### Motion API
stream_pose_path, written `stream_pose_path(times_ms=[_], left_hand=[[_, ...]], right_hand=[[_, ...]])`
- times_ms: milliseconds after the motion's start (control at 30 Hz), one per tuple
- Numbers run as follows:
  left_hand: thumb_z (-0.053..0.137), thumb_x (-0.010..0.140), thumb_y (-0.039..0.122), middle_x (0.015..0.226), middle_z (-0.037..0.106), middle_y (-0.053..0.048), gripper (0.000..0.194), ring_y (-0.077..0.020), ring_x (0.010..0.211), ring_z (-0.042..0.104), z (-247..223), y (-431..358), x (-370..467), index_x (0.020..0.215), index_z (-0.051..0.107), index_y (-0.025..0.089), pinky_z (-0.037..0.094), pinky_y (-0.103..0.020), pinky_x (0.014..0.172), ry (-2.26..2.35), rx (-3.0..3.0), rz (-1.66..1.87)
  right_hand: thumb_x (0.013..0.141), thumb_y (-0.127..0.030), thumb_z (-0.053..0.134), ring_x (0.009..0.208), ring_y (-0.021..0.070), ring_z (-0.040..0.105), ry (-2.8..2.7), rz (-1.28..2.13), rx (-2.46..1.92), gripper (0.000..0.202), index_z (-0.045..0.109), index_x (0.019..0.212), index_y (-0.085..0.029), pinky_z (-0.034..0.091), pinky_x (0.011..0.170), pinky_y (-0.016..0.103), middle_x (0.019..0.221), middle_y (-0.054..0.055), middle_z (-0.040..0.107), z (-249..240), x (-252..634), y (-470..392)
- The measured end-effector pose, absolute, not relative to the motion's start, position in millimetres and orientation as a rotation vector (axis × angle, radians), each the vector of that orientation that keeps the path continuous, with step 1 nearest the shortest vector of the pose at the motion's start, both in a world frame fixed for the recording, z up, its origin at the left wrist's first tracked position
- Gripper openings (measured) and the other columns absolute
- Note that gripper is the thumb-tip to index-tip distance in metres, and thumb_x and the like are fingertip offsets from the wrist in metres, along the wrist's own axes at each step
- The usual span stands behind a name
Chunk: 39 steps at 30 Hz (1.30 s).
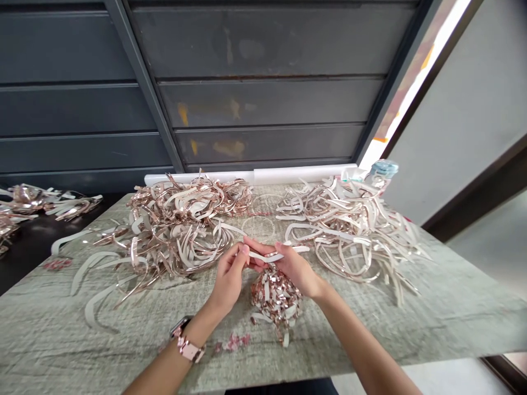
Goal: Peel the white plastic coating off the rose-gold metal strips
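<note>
Both hands meet over the middle of the table. My left hand (233, 270) is closed, pinching a white strip (260, 257) between thumb and fingers. My right hand (294, 267) is closed on the other end of the strip, whose tip sticks out past the fingers. Just below the hands lies a bunch of short, curled rose-gold and white pieces (275, 296), its top touching my right fingers. Long rose-gold and white strips form one tangled pile (185, 225) to the left and another pile (349, 225) to the right.
The patterned table (444, 307) stands against a dark panelled wall. A white roll (304, 174) lies along its back edge. A blue-topped container (382, 173) stands at the back right. More strips (31, 200) rest on a dark surface at the far left.
</note>
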State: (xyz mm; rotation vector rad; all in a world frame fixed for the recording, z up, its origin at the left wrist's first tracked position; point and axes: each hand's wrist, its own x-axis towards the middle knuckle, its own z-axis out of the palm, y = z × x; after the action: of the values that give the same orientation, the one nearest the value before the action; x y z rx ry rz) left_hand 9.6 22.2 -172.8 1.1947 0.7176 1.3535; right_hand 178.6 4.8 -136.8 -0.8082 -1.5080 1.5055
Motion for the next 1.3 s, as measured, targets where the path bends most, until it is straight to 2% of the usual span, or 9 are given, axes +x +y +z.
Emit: stream_pose_path(times_ms=[367,533,733,833,967,1067,1133,1233,1300], left_hand=[[0.077,0.075,0.057,0.065,0.058,0.003,0.046,-0.0148,0.066,0.065,-162,34,10,0.066,0.056,0.018,0.059,-0.027,0.063,0.808,0.922,1.471],[0.079,0.074,0.058,0.067,0.061,0.002,0.046,-0.0177,0.070,0.070,-163,33,12,0.068,0.059,0.017,0.059,-0.028,0.065,0.836,0.887,1.449],[0.078,0.074,0.061,0.070,0.063,0.000,0.047,-0.0198,0.074,0.070,-172,35,12,0.073,0.061,0.017,0.060,-0.032,0.070,0.927,0.871,1.396],[0.073,0.080,0.061,0.100,0.072,-0.007,0.044,-0.0252,0.099,0.070,-170,37,10,0.091,0.065,0.020,0.060,-0.038,0.084,0.941,0.846,1.383],[0.051,0.092,0.067,0.138,0.060,-0.008,0.051,-0.0276,0.126,0.059,-162,34,6,0.125,0.057,0.028,0.049,-0.046,0.103,0.830,0.869,1.452],[0.063,0.091,0.054,0.124,0.065,-0.006,0.038,-0.0268,0.124,0.056,-161,26,7,0.117,0.062,0.027,0.038,-0.045,0.110,0.893,1.496,1.426],[0.071,0.088,0.046,0.104,0.069,-0.004,0.027,-0.0264,0.109,0.059,-163,21,9,0.102,0.065,0.024,0.037,-0.043,0.102,0.980,1.876,1.289],[0.068,0.092,0.043,0.080,0.064,-0.001,0.025,-0.0236,0.087,0.058,-165,18,10,0.080,0.061,0.022,0.037,-0.039,0.087,1.064,2.079,1.174],[0.062,0.096,0.042,0.076,0.061,0.000,0.029,-0.0225,0.082,0.056,-165,18,10,0.075,0.059,0.022,0.036,-0.037,0.084,1.054,2.093,1.163]], right_hand=[[0.097,-0.046,0.034,0.137,0.0287,0.053,-0.957,1.678,-0.453,0.054,0.073,0.127,-0.023,0.016,0.125,0.048,0.131,0.007,0.072,-127,181,10],[0.092,-0.044,0.041,0.128,0.0272,0.063,-0.716,1.642,-0.328,0.050,0.071,0.127,-0.024,0.023,0.124,0.047,0.131,0.010,0.072,-127,184,15],[0.091,-0.041,0.044,0.119,0.0301,0.068,-0.641,1.536,-0.263,0.046,0.067,0.130,-0.033,0.031,0.118,0.058,0.127,0.008,0.074,-130,192,21],[0.091,-0.043,0.045,0.121,0.0291,0.066,-0.656,1.503,-0.282,0.046,0.066,0.131,-0.032,0.030,0.119,0.056,0.128,0.007,0.073,-130,194,21],[0.095,-0.049,0.041,0.134,0.0280,0.057,-0.711,1.465,-0.373,0.051,0.069,0.129,-0.024,0.029,0.121,0.049,0.134,0.009,0.070,-128,189,16],[0.101,-0.055,0.031,0.143,0.0273,0.047,-0.789,1.529,-0.409,0.058,0.069,0.131,-0.022,0.032,0.119,0.046,0.140,0.009,0.066,-127,180,9],[0.103,-0.062,0.026,0.144,0.0277,0.045,-0.868,1.584,-0.443,0.064,0.068,0.132,-0.024,0.035,0.116,0.045,0.144,0.008,0.063,-127,173,4],[0.097,-0.075,0.024,0.143,0.0301,0.045,-0.994,1.655,-0.479,0.074,0.065,0.137,-0.028,0.037,0.113,0.047,0.150,0.008,0.058,-128,166,-1],[0.087,-0.084,0.037,0.145,0.0315,0.042,-1.055,1.656,-0.533,0.078,0.063,0.139,-0.031,0.034,0.116,0.047,0.154,0.007,0.053,-128,166,-3]])
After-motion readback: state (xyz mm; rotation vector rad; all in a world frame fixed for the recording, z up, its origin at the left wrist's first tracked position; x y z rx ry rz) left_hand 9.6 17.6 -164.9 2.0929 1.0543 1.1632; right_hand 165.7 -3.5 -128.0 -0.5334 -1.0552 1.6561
